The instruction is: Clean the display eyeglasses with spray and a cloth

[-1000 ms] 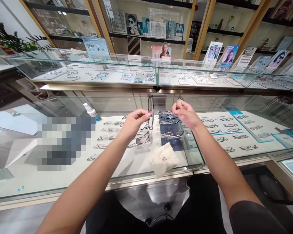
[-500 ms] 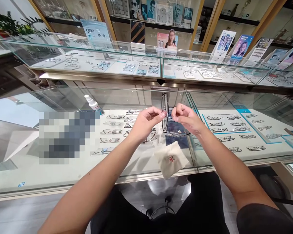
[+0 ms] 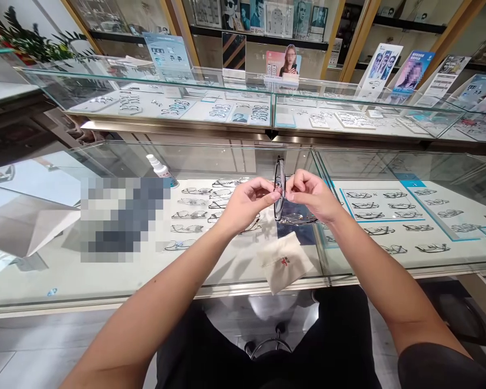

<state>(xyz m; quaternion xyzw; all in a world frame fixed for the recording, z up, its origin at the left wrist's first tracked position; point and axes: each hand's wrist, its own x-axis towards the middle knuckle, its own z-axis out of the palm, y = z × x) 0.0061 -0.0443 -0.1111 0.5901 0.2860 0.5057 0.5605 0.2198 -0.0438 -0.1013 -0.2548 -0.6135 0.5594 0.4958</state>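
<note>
Left hand (image 3: 249, 202) pinches the glasses (image 3: 282, 178), turned up on end, above the glass counter (image 3: 235, 275), back from its front edge, where a cloth (image 3: 285, 263) lies. Right hand (image 3: 310, 197) has bunched fingers beside the glasses (can't tell if it grips).

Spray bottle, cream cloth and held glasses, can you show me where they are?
Spray bottle (image 3: 161, 169), head view: white body.
Cream cloth (image 3: 287, 265), head view: middle.
Held glasses (image 3: 279, 212), head view: lower part.

Advertising cards (image 3: 379, 71) stand along the far glass case (image 3: 272, 111), leafy plant (image 3: 29, 43) farther left.
</note>
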